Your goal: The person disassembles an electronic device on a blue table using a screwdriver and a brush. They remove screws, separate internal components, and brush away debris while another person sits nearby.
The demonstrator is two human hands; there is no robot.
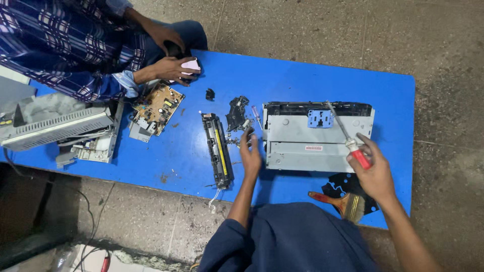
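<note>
The right hand point(375, 174) is wrapped tight around the red handle of a screwdriver point(348, 138). The long metal tip points up and away, over a grey metal box point(302, 146) that lies flat on the blue surface point(302, 80). The tip ends near a small blue plastic part point(320, 119) on top of the box. The left hand point(250, 153) is open, with its fingers point(245, 138) spread a little, and it holds nothing. It hovers just beside the left edge of the box, near a heap of small dark parts point(238, 115). A little screwdriver point(256, 117) lies between that heap and the box. To the left of the hand lies a long black roller part point(218, 150) with a yellow stripe. Close to the person, under the right wrist, a paint brush point(343, 202) rests on a black sheet point(348, 187). Across the surface another person in a checked shirt holds a small pink thing point(191, 65) with both hands point(169, 68). Beside them lies a brown circuit board point(157, 107), and further left sits a grey machine cover point(55, 126). The floor point(443, 60) around is rough grey stone.
</note>
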